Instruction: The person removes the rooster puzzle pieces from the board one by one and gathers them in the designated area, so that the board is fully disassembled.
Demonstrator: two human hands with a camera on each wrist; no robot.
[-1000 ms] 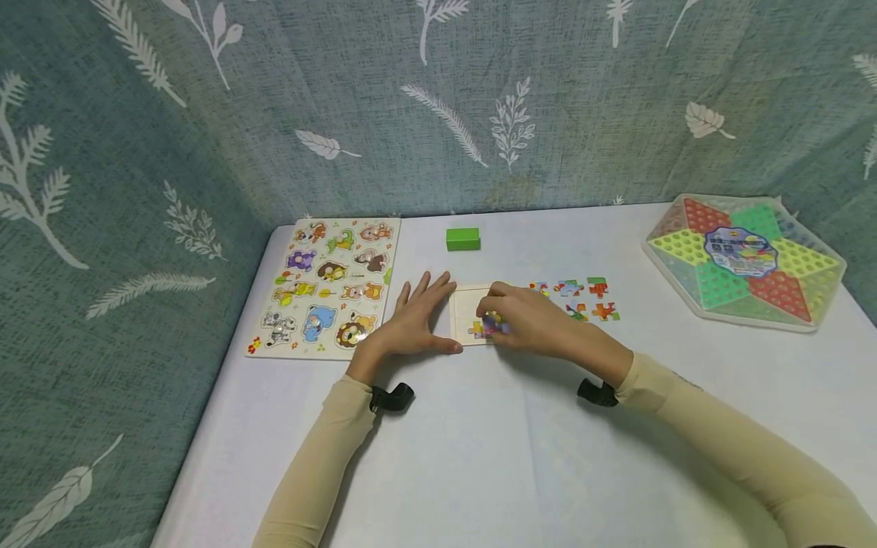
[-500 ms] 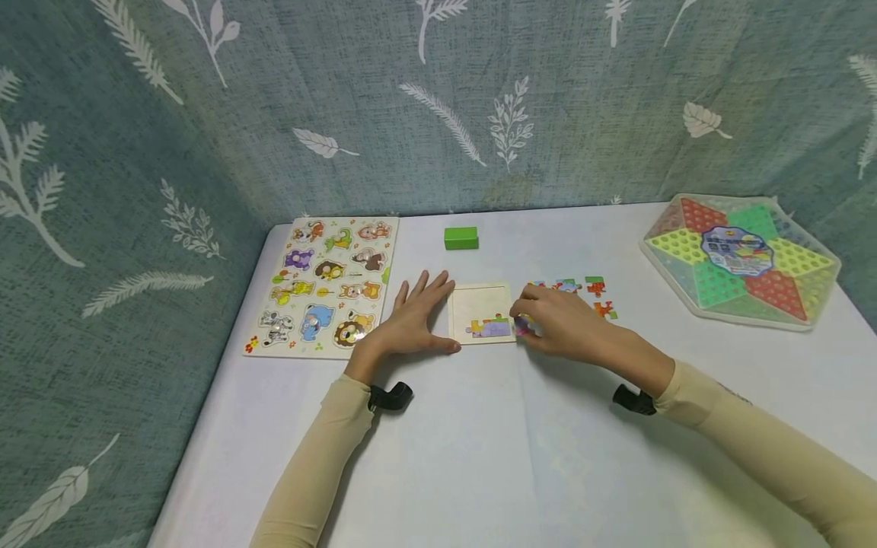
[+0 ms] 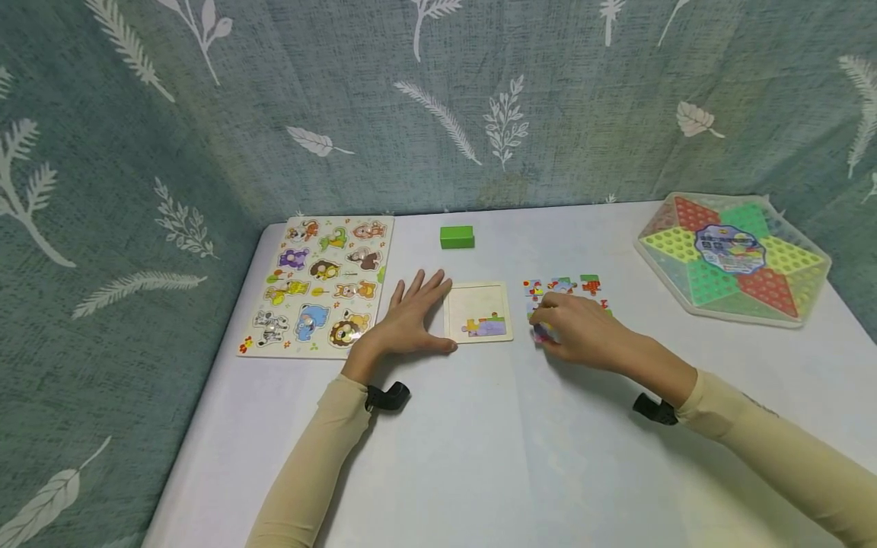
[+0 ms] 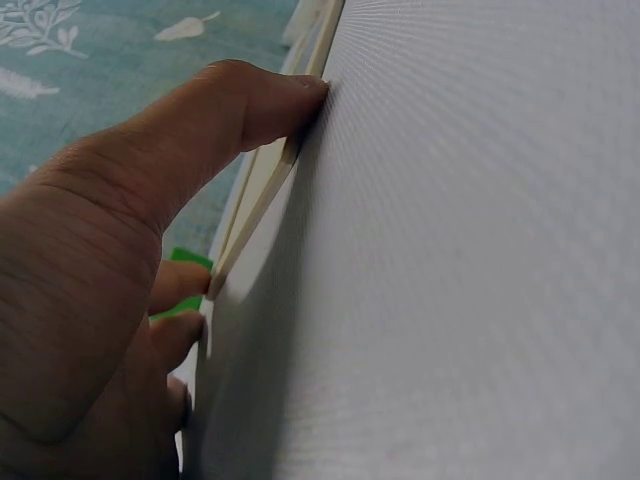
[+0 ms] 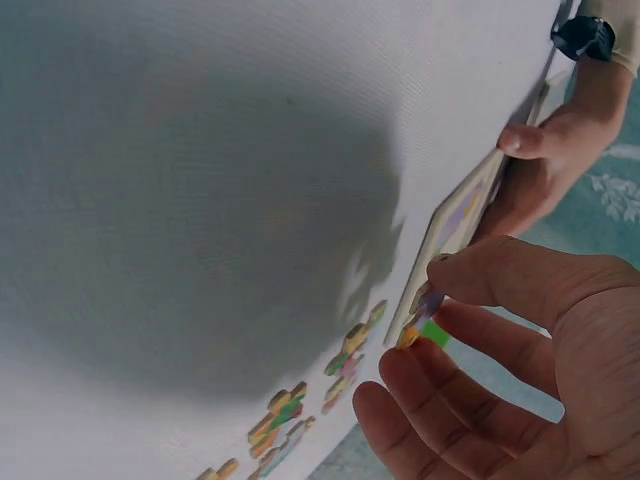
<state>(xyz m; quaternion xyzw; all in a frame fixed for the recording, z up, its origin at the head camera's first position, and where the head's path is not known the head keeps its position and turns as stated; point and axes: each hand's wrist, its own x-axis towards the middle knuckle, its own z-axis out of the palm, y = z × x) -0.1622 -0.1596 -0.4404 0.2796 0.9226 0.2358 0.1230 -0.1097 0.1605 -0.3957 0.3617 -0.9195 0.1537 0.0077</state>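
Observation:
My left hand (image 3: 411, 323) rests with spread fingers at the left edge of a small square wooden puzzle tray (image 3: 473, 300). Its thumb touches the tray's near left corner, as the left wrist view also shows. A few joined jigsaw pieces (image 3: 488, 327), purple and yellow, lie in the tray's near right corner. To the right of the tray, my right hand (image 3: 582, 327) pinches a purple and orange jigsaw piece (image 5: 430, 303) between thumb and fingers. Beneath and beyond that hand lie several loose jigsaw pieces (image 3: 591, 285), some hidden by it.
A board of animal pictures (image 3: 294, 353) lies at the left, partly behind the left hand. At the back stands a green block (image 3: 457, 237). A clear hexagonal box (image 3: 733, 255) with coloured triangles sits at the far right. A patterned cloth wall borders the white table.
My right hand has moved right, off the tray to the loose pieces, carrying a purple piece. The pieces inside the tray now show uncovered. My left hand has stayed at the tray's edge.

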